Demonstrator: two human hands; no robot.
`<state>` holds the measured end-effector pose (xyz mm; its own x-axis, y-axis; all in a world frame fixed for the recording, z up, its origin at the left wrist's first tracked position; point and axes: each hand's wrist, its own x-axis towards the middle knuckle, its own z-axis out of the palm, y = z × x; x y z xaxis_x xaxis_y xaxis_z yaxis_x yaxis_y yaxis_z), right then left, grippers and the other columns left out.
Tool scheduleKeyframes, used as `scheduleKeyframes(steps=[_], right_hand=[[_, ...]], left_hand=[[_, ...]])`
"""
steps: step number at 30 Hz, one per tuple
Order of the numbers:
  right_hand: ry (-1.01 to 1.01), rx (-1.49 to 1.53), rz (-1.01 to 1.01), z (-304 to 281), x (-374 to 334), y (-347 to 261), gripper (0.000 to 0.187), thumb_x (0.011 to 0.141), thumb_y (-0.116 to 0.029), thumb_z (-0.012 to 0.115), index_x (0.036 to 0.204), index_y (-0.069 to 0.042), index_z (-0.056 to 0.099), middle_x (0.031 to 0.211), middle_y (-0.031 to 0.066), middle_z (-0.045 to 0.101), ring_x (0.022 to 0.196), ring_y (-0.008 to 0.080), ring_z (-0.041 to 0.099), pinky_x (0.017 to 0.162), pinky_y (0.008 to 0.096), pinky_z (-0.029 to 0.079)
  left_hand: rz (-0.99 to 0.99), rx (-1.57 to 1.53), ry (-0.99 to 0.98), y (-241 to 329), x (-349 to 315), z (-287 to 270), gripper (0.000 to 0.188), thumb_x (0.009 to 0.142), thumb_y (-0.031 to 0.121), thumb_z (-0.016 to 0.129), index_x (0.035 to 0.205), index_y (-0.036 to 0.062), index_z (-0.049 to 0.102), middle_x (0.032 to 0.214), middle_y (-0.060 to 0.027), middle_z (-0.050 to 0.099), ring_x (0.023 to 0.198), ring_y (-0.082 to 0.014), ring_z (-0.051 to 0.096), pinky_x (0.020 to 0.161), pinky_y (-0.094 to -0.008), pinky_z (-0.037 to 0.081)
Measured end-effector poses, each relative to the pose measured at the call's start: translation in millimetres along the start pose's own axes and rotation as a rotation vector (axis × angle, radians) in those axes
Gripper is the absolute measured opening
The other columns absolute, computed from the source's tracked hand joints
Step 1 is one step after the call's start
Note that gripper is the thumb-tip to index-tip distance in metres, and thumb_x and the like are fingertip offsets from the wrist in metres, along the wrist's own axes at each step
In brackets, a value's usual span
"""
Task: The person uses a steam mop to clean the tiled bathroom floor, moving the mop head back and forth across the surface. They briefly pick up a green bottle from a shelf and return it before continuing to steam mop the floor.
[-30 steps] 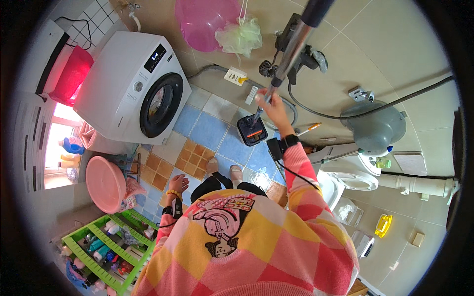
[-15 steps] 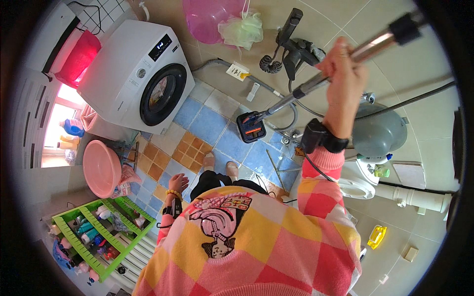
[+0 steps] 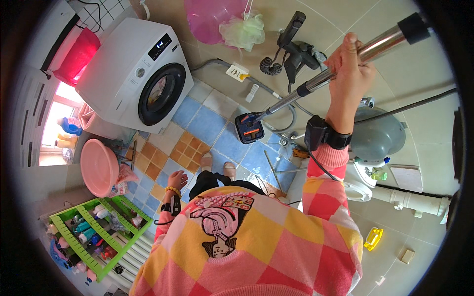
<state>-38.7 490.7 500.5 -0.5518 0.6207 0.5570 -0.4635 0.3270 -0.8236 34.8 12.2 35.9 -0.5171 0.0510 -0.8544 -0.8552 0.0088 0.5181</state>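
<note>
From the head view, your right hand [image 3: 348, 69] is wrapped tight around the upper part of a long metal pole [image 3: 340, 61], fingers fully closed on the shiny tube just below its black end cap. The pole slants down to a black, boxy cleaning head [image 3: 249, 127] with orange marks, which hangs just above the blue and orange floor tiles [image 3: 207, 123], near the wall edge of the floor. Your left hand [image 3: 177, 180] hangs loose at your side, fingers relaxed and holding nothing.

You look to be mid-lift, carrying the tool over the floor rather than pressing it down. Steady the pole and keep the head away from the grey hose [image 3: 217, 63] along the wall.

The pole is smooth polished steel, the head hard plastic. The white washing machine [image 3: 133, 79] has a round dark door; the pink basin [image 3: 98, 166] is glossy, round plastic.
</note>
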Motion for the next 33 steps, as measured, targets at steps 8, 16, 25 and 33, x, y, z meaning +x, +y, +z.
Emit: scheduleKeyframes(steps=[8, 16, 25, 33], right_hand=[[0.003, -0.084, 0.025, 14.7, -2.3, 6.3, 0.039, 0.093, -0.030, 0.064, 0.066, -0.006, 0.050, 0.052, -0.0013, 0.041, 0.045, 0.0071, 0.037, 0.047, 0.0259, 0.038], [0.024, -0.087, 0.074, 29.3, -22.5, -10.5, 0.041, 0.092, -0.033, 0.064, 0.065, -0.006, 0.049, 0.052, -0.0012, 0.041, 0.045, 0.0066, 0.037, 0.047, 0.0258, 0.039], [-0.132, -0.133, 0.266, 31.0, -35.9, 113.4, 0.033, 0.089, -0.026, 0.070, 0.068, -0.003, 0.058, 0.056, -0.0033, 0.050, 0.049, 0.0053, 0.046, 0.044, 0.0227, 0.036], [-0.145, -0.154, 0.452, 12.0, -128.4, 266.4, 0.027, 0.088, -0.021, 0.071, 0.075, -0.001, 0.058, 0.059, -0.0021, 0.052, 0.051, 0.0058, 0.047, 0.046, 0.0247, 0.037]], left_hand=[[-0.017, -0.012, -0.009, 1.1, 4.1, 1.5, 0.024, 0.096, 0.023, 0.051, 0.114, 0.0063, 0.057, 0.097, -0.0094, 0.064, 0.086, -0.0221, 0.064, 0.072, -0.0355, 0.054], [-0.021, -0.034, 0.009, 1.1, 9.5, -6.1, 0.023, 0.097, 0.024, 0.052, 0.112, 0.0073, 0.058, 0.095, -0.0089, 0.064, 0.082, -0.0220, 0.064, 0.070, -0.0352, 0.054], [-0.038, -0.038, 0.002, 2.6, 8.8, -0.2, 0.023, 0.096, 0.023, 0.053, 0.111, 0.0062, 0.058, 0.094, -0.0089, 0.065, 0.082, -0.0215, 0.064, 0.070, -0.0345, 0.054], [-0.049, -0.008, 0.048, 1.2, 11.2, -4.1, 0.023, 0.095, 0.024, 0.054, 0.112, 0.0076, 0.058, 0.095, -0.0083, 0.064, 0.083, -0.0214, 0.064, 0.071, -0.0349, 0.054]])
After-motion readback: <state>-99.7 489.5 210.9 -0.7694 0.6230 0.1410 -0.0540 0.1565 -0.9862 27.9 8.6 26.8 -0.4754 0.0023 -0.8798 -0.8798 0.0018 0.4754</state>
